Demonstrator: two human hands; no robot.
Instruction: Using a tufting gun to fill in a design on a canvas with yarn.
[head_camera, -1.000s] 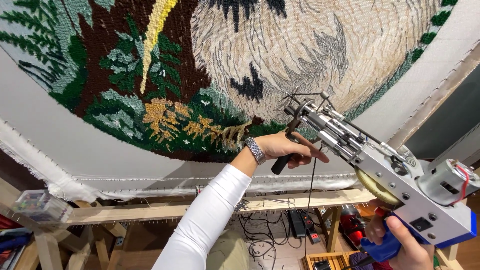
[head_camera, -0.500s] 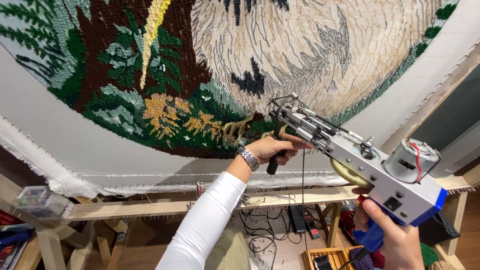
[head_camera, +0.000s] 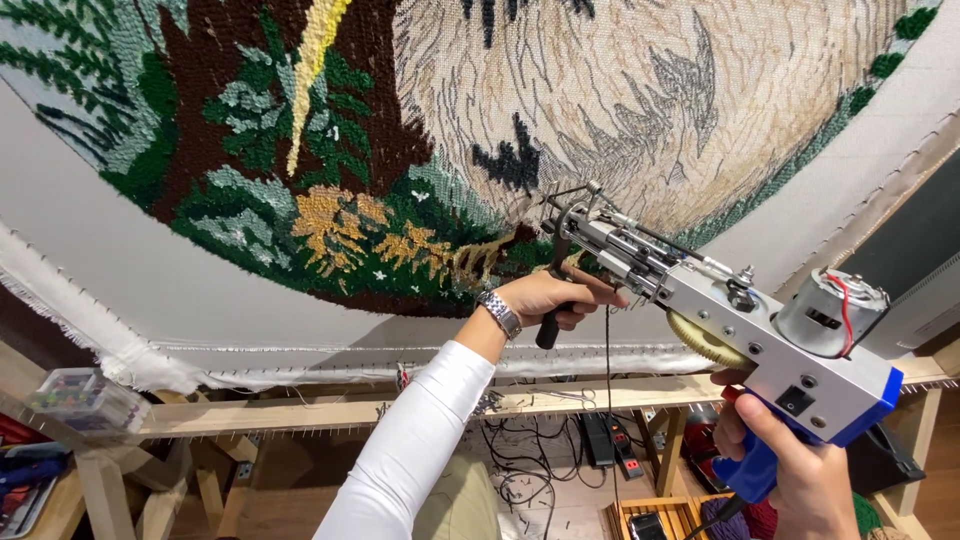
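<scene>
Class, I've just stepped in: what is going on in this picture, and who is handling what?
A person is holding a tufting gun up to a backing cloth stretched on a wooden frame. The left hand grips the gun's black front handle; the right hand holds the blue rear grip. The needle end points at the lower edge of a partly tufted rug picture of foliage and pale fur.

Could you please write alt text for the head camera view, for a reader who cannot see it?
Two hands hold a tufting gun against a stretched cloth bearing a partly tufted picture of foliage: the left hand grips its black front handle, the right hand its blue rear grip. A wooden frame runs below.
</scene>
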